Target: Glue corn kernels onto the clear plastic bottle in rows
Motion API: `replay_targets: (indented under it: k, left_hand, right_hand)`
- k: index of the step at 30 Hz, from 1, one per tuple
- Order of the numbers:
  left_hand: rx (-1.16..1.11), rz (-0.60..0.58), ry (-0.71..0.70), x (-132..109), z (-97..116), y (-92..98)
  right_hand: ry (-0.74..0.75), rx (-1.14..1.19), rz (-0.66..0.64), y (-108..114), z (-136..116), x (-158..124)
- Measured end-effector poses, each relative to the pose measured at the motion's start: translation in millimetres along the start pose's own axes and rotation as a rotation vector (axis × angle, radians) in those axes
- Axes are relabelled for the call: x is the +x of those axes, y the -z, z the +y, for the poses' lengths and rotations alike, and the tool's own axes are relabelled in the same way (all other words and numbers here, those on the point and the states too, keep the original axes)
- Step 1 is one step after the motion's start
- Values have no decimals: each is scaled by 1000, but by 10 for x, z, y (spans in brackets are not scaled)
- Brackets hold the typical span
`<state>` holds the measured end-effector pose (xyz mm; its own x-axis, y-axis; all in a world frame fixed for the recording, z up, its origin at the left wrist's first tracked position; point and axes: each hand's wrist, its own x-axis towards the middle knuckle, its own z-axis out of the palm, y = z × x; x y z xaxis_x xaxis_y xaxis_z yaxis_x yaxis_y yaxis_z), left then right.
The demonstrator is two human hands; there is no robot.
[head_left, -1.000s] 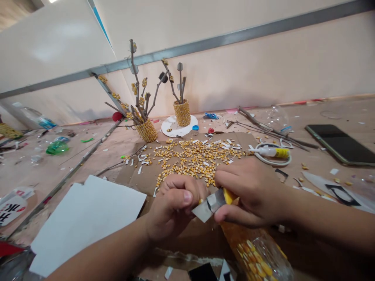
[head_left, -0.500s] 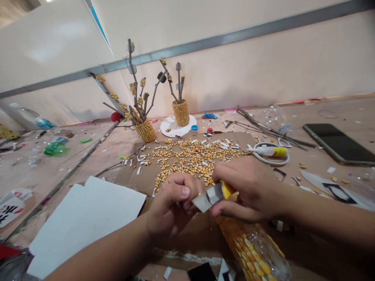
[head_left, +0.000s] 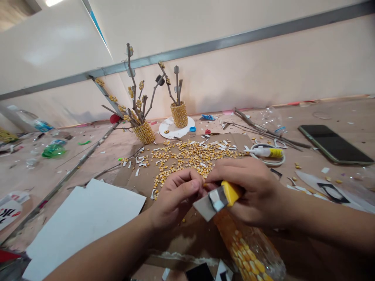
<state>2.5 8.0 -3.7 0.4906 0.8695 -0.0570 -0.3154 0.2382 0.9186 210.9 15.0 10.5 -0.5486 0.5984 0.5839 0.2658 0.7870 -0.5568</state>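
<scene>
My right hand [head_left: 254, 191] grips a yellow-handled box cutter [head_left: 231, 194], its broad grey blade pointing down and left. Close beside it, my left hand [head_left: 181, 195] is closed with thumb and fingertips pinched; a small yellowish bit shows between the two hands, too hidden to name for sure. Below my right hand lies a clear plastic bottle [head_left: 263, 249], partly covered with corn kernels. Beyond my hands, loose corn kernels [head_left: 190, 154] and white scraps are spread over a cardboard sheet [head_left: 129, 171].
Two kernel-covered pots [head_left: 145, 132] with twigs stand at the back, one on a white disc [head_left: 165, 128]. At right lie a glue bottle [head_left: 269, 152], a phone [head_left: 334, 142] and sticks [head_left: 258, 127]. White sheets [head_left: 88, 218] lie left; a green bottle piece [head_left: 54, 150] sits farther off.
The box cutter has turned in my right hand, showing more of its yellow handle, and its blade has come slightly nearer. My left fingers have shifted a little. The view has moved slightly.
</scene>
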Motion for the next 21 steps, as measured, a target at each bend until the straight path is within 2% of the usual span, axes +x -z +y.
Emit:
replay_targets:
  k: [2, 5, 7, 14, 16, 21]
  left_hand:
    - [249, -1, -67, -13, 20, 23]
    - [747, -34, -225, -36, 54, 46]
    - [937, -83, -321, -41, 61, 67]
    - [1149, -271, -600, -2, 37, 208]
    - [1183, -250, -671, -9, 45, 222]
    - [1206, -160, -816, -78, 65, 211]
  right_hand:
    - [-8, 29, 3, 41, 20, 19]
    - [-25, 48, -33, 62, 35, 36]
    - [-42, 53, -65, 62, 28, 41]
    - [-126, 129, -201, 157, -7, 92]
    - [-121, 92, -201, 175, 32, 90]
    - [-4, -42, -198, 101, 155, 28]
